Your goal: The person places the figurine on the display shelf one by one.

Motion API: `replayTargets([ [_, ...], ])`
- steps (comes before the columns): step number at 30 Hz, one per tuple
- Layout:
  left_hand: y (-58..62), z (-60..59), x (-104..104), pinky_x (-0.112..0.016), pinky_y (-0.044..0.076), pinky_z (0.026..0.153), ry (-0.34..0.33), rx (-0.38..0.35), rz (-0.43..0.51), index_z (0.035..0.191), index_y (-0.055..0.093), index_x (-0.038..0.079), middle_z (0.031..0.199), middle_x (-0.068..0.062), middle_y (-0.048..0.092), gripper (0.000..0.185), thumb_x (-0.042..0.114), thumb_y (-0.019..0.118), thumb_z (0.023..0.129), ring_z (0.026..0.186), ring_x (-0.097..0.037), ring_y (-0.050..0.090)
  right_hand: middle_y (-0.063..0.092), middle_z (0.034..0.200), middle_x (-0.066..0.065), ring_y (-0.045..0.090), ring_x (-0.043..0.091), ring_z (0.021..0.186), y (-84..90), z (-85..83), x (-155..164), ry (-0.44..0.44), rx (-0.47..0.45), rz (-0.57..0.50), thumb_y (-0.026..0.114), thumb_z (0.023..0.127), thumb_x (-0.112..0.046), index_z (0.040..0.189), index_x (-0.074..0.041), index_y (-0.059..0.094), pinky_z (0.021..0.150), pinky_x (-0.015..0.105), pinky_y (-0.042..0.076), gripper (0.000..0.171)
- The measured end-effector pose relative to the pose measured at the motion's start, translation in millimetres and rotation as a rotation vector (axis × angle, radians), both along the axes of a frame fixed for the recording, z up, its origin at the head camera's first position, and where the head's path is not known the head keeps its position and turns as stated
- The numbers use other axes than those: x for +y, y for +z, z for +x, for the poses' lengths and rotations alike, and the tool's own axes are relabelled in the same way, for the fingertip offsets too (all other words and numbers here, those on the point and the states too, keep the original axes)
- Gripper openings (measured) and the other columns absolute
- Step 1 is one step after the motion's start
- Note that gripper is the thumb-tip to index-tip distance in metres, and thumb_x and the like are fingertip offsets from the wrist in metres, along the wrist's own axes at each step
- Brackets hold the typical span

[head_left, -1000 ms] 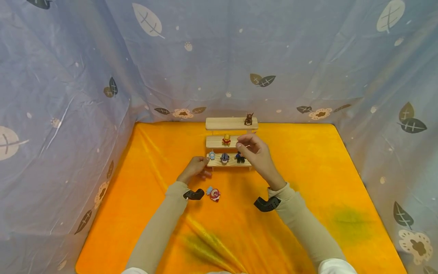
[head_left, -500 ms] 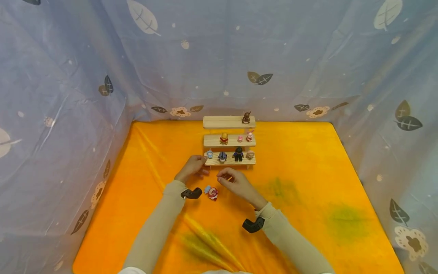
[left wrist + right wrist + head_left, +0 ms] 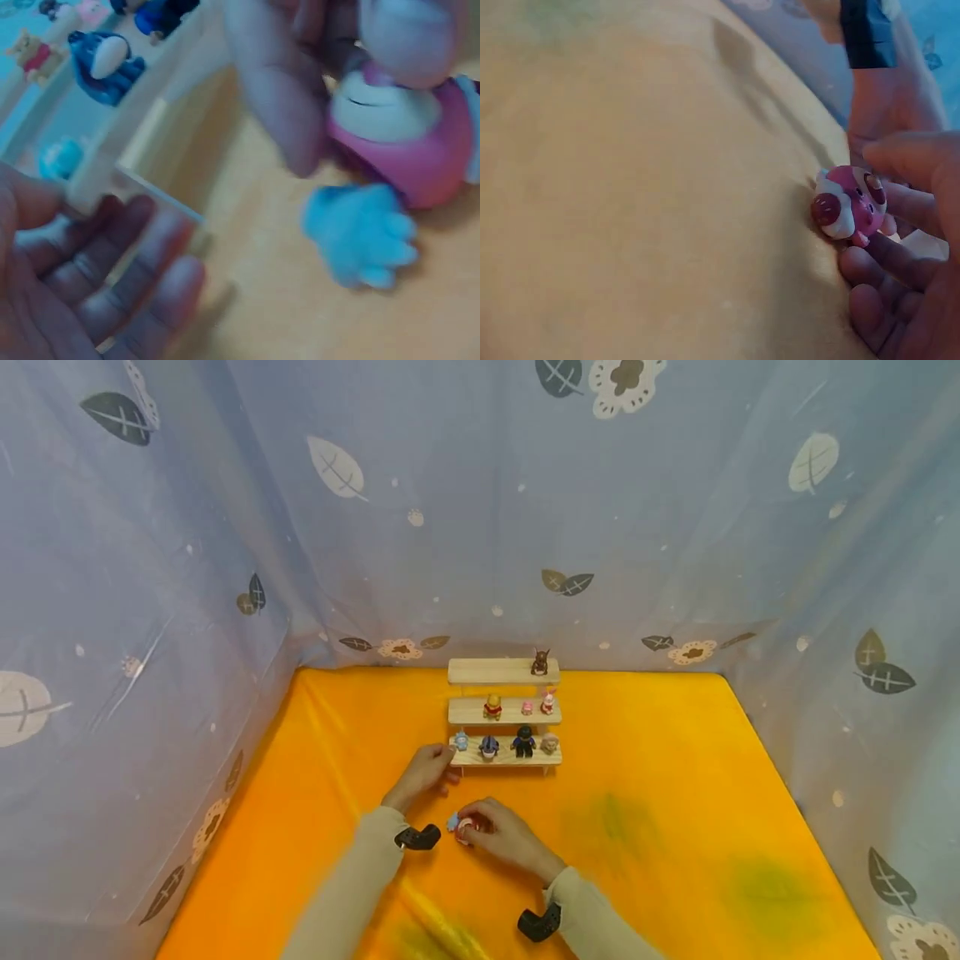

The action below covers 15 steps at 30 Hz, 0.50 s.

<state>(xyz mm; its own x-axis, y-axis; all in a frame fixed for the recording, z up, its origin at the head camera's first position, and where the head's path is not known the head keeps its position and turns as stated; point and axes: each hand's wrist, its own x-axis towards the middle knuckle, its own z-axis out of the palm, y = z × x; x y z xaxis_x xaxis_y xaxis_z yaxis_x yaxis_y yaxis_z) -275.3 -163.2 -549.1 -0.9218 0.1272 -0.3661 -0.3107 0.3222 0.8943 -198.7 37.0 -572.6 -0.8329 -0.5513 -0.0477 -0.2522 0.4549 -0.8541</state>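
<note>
Around pink figure [image 3: 849,204], right fingers [image 3: 900,199]

Orange cloth [image 3: 637,760]. Grey-blue curtains [image 3: 675,510] printed with dark and pale leaves, cream flowers. Pale wood shelf [image 3: 495,672]. Pink-and-white toy [image 3: 849,204], light-blue toy [image 3: 361,234] at its 7 o'clock. Beige sleeves [image 3: 352,893].

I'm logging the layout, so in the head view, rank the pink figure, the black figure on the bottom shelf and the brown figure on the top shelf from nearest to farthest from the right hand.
1. Pink figure, at the right hand's fingertips.
2. Black figure, bottom shelf.
3. Brown figure, top shelf, right end.
</note>
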Motion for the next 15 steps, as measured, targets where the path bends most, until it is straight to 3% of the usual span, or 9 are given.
replayTargets([
  [4,-24.3,10.9,6,-0.031,0.06,0.055,0.034,0.059,0.059,0.115,0.063,-0.004,0.092,-0.02,0.073,0.045,0.037,0.046,0.109,0.07,-0.02,0.07,0.064,0.112,-0.002,0.052,0.006,0.087,-13.5,13.2,0,-0.03,0.013,-0.006,0.065,0.1,-0.034,0.124,-0.019,0.068,0.075,0.022,0.046,0.029],
  [7,-32.9,12.9,8,-0.032,0.06,0.054,0.074,0.089,0.114,0.113,0.063,-0.004,0.092,-0.019,0.072,0.046,0.038,0.046,0.108,0.069,-0.018,0.071,0.063,0.112,-0.002,0.052,0.006,0.089,-17.7,17.8,-1,-0.041,0.053,-0.011,0.067,0.099,-0.034,0.125,-0.019,0.067,0.076,0.02,0.045,0.03],
  [9,-35.1,12.7,8,-0.032,0.06,0.053,0.092,0.097,0.146,0.113,0.063,-0.004,0.091,-0.017,0.071,0.046,0.038,0.046,0.108,0.068,-0.017,0.07,0.062,0.111,-0.001,0.051,0.007,0.089,-18.3,20.0,-2,-0.048,0.062,-0.014,0.068,0.098,-0.034,0.127,-0.019,0.067,0.076,0.02,0.044,0.032],
  [11,-25.9,15.9,8,-0.034,0.061,0.054,0.095,0.103,0.173,0.112,0.064,-0.005,0.091,-0.02,0.07,0.043,0.035,0.045,0.109,0.07,-0.021,0.071,0.061,0.11,-0.001,0.049,0.006,0.089,-19.7,22.3,-3,-0.057,0.076,-0.032,0.069,0.097,-0.032,0.128,-0.018,0.066,0.076,0.019,0.043,0.033],
  [15,-25.0,15.3,8,-0.037,0.062,0.055,0.109,0.119,0.185,0.11,0.065,-0.005,0.09,-0.021,0.07,0.044,0.035,0.046,0.109,0.073,-0.028,0.073,0.062,0.109,0.0,0.049,0.005,0.089,-21.3,26.1,-4,-0.077,0.1,-0.072,0.071,0.096,-0.026,0.128,-0.017,0.066,0.077,0.018,0.045,0.034],
])
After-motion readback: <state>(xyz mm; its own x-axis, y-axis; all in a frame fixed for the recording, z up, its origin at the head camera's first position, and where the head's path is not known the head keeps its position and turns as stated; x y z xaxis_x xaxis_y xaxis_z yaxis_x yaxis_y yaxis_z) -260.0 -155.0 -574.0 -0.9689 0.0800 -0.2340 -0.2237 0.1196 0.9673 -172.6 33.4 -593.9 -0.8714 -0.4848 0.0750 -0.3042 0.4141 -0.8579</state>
